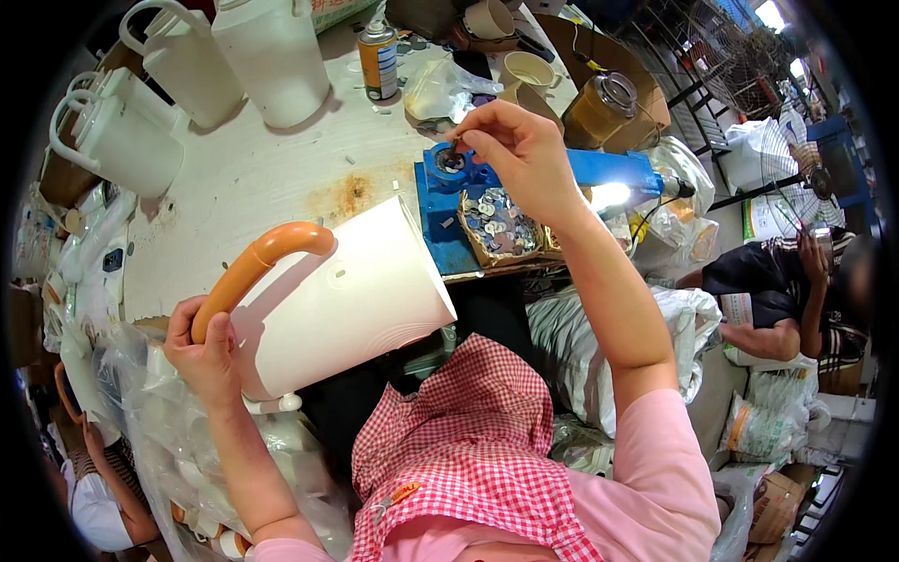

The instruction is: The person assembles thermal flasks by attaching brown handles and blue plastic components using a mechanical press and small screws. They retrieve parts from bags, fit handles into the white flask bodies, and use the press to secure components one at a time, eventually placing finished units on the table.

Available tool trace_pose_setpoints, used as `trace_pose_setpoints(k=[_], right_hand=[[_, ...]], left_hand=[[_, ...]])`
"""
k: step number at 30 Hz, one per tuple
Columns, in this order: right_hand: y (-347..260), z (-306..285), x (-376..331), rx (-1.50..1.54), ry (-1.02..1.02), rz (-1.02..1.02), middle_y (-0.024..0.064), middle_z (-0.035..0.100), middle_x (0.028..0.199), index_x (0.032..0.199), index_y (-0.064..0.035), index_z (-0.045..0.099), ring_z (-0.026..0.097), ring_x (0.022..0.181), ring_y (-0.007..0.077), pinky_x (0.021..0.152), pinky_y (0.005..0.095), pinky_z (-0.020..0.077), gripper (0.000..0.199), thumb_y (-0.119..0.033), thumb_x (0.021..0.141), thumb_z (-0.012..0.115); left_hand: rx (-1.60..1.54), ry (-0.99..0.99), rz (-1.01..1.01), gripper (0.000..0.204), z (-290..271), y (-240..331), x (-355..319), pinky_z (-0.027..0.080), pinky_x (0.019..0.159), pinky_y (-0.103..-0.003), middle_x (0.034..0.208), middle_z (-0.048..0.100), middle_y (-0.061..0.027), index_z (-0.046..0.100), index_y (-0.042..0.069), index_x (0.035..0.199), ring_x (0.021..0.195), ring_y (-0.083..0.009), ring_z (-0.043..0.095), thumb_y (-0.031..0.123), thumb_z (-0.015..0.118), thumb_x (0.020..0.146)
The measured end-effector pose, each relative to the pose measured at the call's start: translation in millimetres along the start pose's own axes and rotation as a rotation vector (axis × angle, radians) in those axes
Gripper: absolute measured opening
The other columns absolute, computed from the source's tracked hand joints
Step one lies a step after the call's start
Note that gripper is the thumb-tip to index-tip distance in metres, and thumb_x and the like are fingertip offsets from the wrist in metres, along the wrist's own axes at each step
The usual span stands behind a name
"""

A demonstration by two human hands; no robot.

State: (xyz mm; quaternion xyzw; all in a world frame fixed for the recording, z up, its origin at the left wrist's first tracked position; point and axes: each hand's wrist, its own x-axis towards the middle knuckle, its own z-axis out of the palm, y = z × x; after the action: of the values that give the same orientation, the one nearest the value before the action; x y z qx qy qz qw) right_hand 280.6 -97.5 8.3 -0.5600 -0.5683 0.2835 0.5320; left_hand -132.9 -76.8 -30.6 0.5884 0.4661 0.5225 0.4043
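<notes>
My left hand (206, 351) is closed round the lower end of a curved orange handle (257, 262). That handle is on a white cylindrical jug body (351, 304), which lies tilted on its side between my lap and the table edge. Over a round cup (448, 167) on a blue bench machine (604, 169), my right hand (524, 155) is raised with thumb and forefinger pinched. A small dark piece (456, 145) shows at the fingertips, too small to name. Just below sits a cut-down cardboard box (479, 255) of small flat metal pieces (501, 220).
White jugs (272, 70) stand at the table's back left. A spray can (379, 61), a plastic bag (438, 89) and a lidded jar (602, 108) are farther back. A lit lamp (611, 195) glows by the machine. Sacks (637, 347) lie right; another person (787, 290) sits beyond.
</notes>
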Motion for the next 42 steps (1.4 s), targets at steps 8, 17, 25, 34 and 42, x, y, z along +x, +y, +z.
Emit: trace_pose_setpoints(k=[8, 17, 25, 34, 42], right_hand=[[-10.2, 0.2, 8.7, -0.164, -0.083, -0.049, 0.0091, 0.071, 0.081, 0.100, 0.0032, 0.067, 0.067, 0.075, 0.0124, 0.071, 0.0271, 0.0529, 0.011, -0.005, 0.093, 0.065], [-12.1, -3.7, -0.1, -0.106, 0.017, -0.123, 0.0058, 0.071, 0.090, 0.101, 0.0020, 0.067, 0.068, 0.083, 0.0114, 0.077, 0.0263, 0.0547, 0.012, -0.005, 0.092, 0.067], [86.5, -6.3, -74.9, -0.585, 0.004, 0.266, 0.0087, 0.072, 0.086, 0.095, -0.0072, 0.075, 0.069, 0.078, 0.0226, 0.076, 0.0344, 0.0558, 0.014, -0.015, 0.083, 0.073], [110.9, -3.5, -69.1, -0.817, -0.004, -0.051, 0.0087, 0.072, 0.095, 0.093, -0.0124, 0.075, 0.068, 0.090, 0.0322, 0.079, 0.0422, 0.0549, 0.012, -0.016, 0.083, 0.070], [95.5, -13.6, -87.2, -0.620, 0.117, -0.021, 0.0078, 0.075, 0.091, 0.092, -0.0047, 0.073, 0.071, 0.077, 0.0168, 0.064, 0.0288, 0.0528, 0.010, -0.004, 0.082, 0.072]], left_hand=[[-0.014, 0.014, 0.023, 0.037, -5.9, -2.4, -3.3, 0.035, 0.053, -0.019, 0.071, 0.056, 0.0035, 0.064, 0.001, 0.099, 0.058, -0.0036, 0.047, 0.029, 0.084, 0.085], [-0.020, 0.018, 0.031, 0.044, -12.2, -8.4, -4.8, 0.034, 0.053, -0.020, 0.072, 0.056, 0.0018, 0.064, 0.000, 0.102, 0.059, -0.0053, 0.047, 0.035, 0.084, 0.085], [-0.041, 0.063, 0.077, 0.038, -11.6, -13.4, -3.6, 0.030, 0.049, -0.021, 0.066, 0.048, 0.0035, 0.062, -0.002, 0.106, 0.055, -0.0056, 0.041, 0.028, 0.079, 0.090], [0.028, 0.041, 0.074, 0.044, -3.9, -7.4, -6.2, 0.032, 0.050, -0.021, 0.069, 0.052, 0.0021, 0.063, -0.002, 0.105, 0.055, -0.0060, 0.045, 0.033, 0.082, 0.087], [0.046, 0.047, 0.097, 0.039, -2.4, -5.9, -6.7, 0.031, 0.049, -0.020, 0.069, 0.051, 0.0031, 0.063, -0.002, 0.105, 0.055, -0.0054, 0.044, 0.029, 0.080, 0.090]])
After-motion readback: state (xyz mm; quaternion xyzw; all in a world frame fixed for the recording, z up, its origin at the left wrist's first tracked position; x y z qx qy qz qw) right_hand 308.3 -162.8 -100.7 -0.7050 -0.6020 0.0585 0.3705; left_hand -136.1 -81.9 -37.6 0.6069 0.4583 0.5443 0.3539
